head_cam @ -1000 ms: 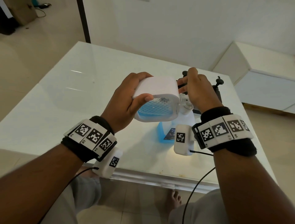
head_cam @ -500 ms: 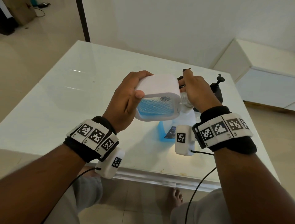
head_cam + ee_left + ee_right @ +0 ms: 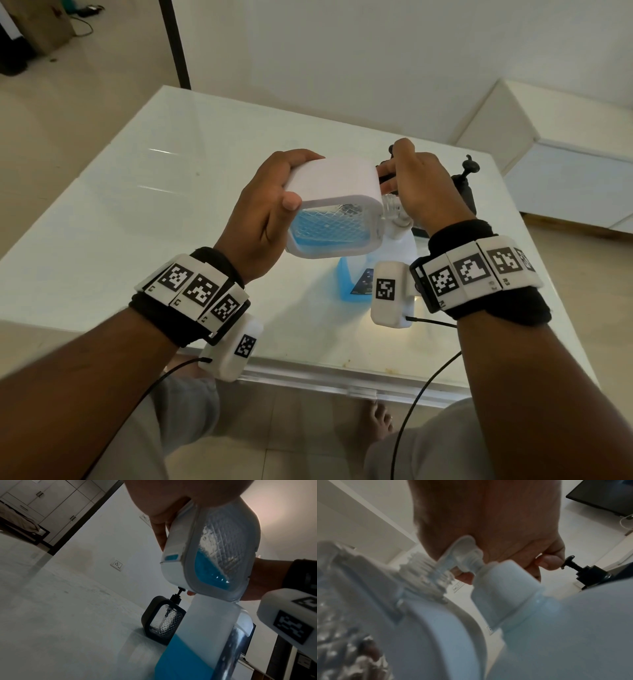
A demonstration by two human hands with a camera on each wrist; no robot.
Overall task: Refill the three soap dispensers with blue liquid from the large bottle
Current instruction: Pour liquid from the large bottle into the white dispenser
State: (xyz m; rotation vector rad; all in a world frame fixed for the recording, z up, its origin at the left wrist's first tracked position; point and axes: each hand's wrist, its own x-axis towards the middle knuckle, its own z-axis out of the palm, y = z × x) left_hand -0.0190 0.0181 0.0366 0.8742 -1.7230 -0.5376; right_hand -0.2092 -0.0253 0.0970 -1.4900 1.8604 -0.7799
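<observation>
While the left hand [image 3: 263,219] wraps thumb and fingers round the tipped white soap dispenser [image 3: 334,209], half full of blue liquid, the right hand [image 3: 423,192] pinches something dark at its open threaded neck (which part, I cannot tell). Held above the large bottle [image 3: 202,639] on the white table [image 3: 171,192], the dispenser looks rigid, smooth and probably slippery, so gripping its flat sides seems safest.

We read this as a home room: glossy white table [image 3: 144,219], tiled floor [image 3: 68,113] left of it, low white cabinet [image 3: 561,164] to its right, wardrobe doors [image 3: 46,500] and bed [image 3: 18,519] beyond it.
</observation>
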